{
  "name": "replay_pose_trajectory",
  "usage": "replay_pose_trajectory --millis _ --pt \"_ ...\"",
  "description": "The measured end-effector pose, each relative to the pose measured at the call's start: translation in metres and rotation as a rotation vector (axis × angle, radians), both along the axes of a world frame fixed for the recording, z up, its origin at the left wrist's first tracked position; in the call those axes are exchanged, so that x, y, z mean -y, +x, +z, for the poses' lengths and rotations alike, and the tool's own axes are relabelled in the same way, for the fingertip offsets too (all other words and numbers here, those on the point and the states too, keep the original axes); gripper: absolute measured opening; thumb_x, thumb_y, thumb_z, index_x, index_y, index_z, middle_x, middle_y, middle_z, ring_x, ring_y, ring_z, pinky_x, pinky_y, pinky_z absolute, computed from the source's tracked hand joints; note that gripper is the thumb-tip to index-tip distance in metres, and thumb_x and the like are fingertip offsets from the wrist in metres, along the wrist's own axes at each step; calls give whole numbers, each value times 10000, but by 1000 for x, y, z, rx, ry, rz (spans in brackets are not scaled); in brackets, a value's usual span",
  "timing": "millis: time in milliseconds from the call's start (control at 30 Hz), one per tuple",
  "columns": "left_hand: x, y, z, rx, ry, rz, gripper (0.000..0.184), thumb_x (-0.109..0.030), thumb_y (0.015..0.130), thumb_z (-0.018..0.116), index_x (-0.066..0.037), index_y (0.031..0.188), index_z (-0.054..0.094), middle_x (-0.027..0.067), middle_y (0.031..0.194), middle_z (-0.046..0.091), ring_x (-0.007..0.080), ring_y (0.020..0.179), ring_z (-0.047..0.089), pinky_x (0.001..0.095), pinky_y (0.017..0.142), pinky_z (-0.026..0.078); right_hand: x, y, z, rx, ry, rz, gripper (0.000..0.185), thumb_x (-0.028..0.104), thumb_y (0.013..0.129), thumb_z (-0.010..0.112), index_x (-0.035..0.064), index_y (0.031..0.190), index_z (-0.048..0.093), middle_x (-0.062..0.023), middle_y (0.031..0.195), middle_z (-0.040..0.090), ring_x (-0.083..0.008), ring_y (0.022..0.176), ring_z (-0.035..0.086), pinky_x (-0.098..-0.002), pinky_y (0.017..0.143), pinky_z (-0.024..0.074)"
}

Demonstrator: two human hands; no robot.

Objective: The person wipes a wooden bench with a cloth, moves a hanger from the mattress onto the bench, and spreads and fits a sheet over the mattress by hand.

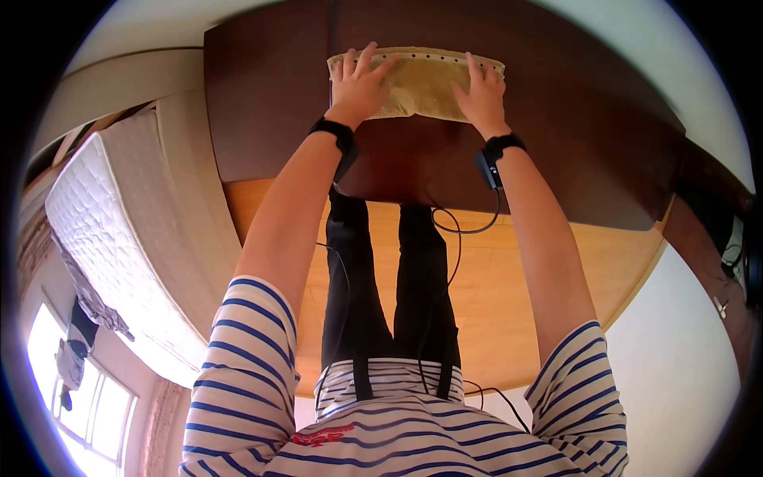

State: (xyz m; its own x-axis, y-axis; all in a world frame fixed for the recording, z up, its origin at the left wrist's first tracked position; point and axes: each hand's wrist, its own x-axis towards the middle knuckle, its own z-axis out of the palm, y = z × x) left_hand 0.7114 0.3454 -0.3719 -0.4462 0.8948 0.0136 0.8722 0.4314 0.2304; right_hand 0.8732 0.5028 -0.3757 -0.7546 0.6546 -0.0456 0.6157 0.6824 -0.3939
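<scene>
A tan, slightly shiny piece of cloth or leather [425, 86] lies flat on the dark brown table [556, 143], wider than it is deep. Small dark dots or holes run in a row along its far edge, and its near edge is a bit uneven. On its left end rests my left hand [362, 87], fingers spread, the tips reaching the dotted edge. My right hand [483, 94] lies over the right end with fingers stretched and thumb apart. Both palms face down, and neither hand grips the piece.
Each wrist wears a black band, and a black cable [477, 230] loops down from the right one. A white mattress [119, 230] stands at the left. Wooden flooring [509, 278] shows below the table, with a window [87, 405] at lower left.
</scene>
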Motion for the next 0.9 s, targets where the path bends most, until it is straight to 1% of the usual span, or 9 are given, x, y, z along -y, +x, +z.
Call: replay_pose_trajectory --millis 33,67,200,300,467,633,733,800,900 --pt "-4 -3 -8 -49 -26 -15 466 -248 742 528 -366 1175 400 44 1199 393 291 1112 340 437 881 314 1 -10 -1 41 0 -32 555 298 751 561 195 1244 329 -133 1225 356 -403 1110 293 -476 901 303" --pt "-4 -3 -15 -47 -31 -12 466 -248 742 528 -366 1175 400 44 1199 393 291 1112 340 437 881 314 2 -15 -2 84 -1 -64 548 330 751 558 243 1244 335 -113 1227 360 -403 1098 303 -490 900 292" --pt "4 24 -13 2 -86 95 398 -198 729 522 -274 1115 461 31 1013 465 246 961 435 402 780 384 23 -10 -24 22 105 -71 488 356 756 549 279 1211 387 -91 1215 378 -377 1071 330 -490 887 291" --pt "43 56 -12 59 -82 99 328 -159 677 524 -158 1003 486 54 875 461 229 852 465 362 653 413 63 1 -14 -6 68 -17 430 301 734 572 243 1147 467 -93 1159 413 -332 1002 384 -471 847 320" --pt "127 100 -5 240 -153 61 410 -172 615 579 -142 1004 455 52 876 441 218 847 456 331 659 411 142 31 4 52 -85 111 407 136 689 572 164 1082 473 -63 944 488 -282 836 465 -385 694 396" --pt "198 118 5 487 -324 84 374 -167 651 578 -150 998 440 80 903 474 257 874 482 378 687 422 221 68 16 154 -317 207 378 3 728 467 32 1102 420 -179 983 475 -361 912 441 -411 786 364" --pt "244 101 32 797 -490 131 415 -223 678 590 -143 1044 409 107 925 532 310 867 524 421 685 439 238 71 42 321 -863 374 403 192 745 491 -6 1089 418 -209 1042 478 -341 987 447 -370 842 361" --pt "258 82 85 850 -584 261 497 -249 669 597 -137 1095 365 113 931 554 322 849 542 425 698 448 254 65 75 177 -873 340 472 261 732 537 12 1114 416 -193 1032 507 -314 971 486 -344 824 385" --pt "295 70 118 729 -463 271 435 -259 633 600 -115 1024 474 120 927 567 303 855 546 414 703 447 264 35 132 270 -884 368 607 276 686 590 38 1197 364 -205 980 538 -330 926 513 -356 777 405"
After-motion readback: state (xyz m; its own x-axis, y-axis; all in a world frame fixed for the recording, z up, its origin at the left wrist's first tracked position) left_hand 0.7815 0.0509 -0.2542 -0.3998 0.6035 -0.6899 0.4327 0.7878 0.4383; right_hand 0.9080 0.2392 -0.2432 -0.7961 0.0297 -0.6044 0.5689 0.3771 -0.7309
